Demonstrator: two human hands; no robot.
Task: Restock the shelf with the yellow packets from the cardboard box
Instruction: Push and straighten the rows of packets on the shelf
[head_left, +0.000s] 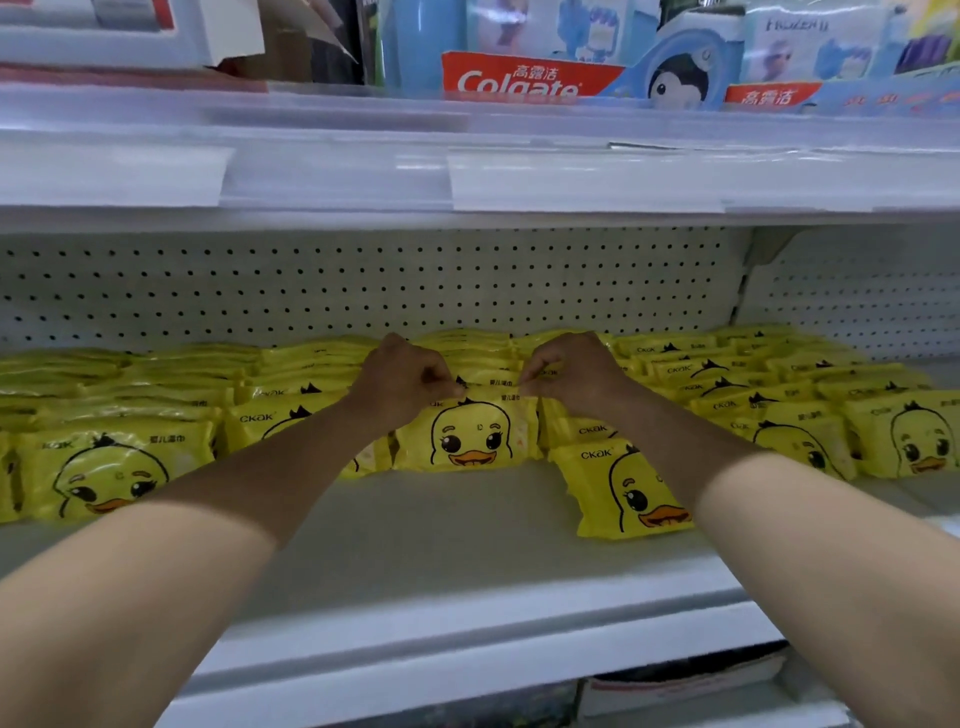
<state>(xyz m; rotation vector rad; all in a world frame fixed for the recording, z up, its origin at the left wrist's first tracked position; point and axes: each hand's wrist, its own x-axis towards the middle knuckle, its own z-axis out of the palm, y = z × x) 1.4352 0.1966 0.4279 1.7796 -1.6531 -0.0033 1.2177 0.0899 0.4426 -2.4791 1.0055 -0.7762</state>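
Risk: the glossy yellow plastic duck-face packet (475, 434) stands on edge directly below my fingertips, held only by its thin top seam; a pinch this shallow may slip, and the packet would likely tip forward onto the bare white metal shelf (441, 525). A push could also topple the leaning rows behind my knuckles. My left hand (402, 379) and right hand (569, 371) are extended, knuckles up, fingers curled together, pinching the seam's two corners. The cardboard box is not in view.

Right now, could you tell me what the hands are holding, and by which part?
Both hands, left hand and right hand, pinch the top edge of one yellow duck packet, one near each upper corner.
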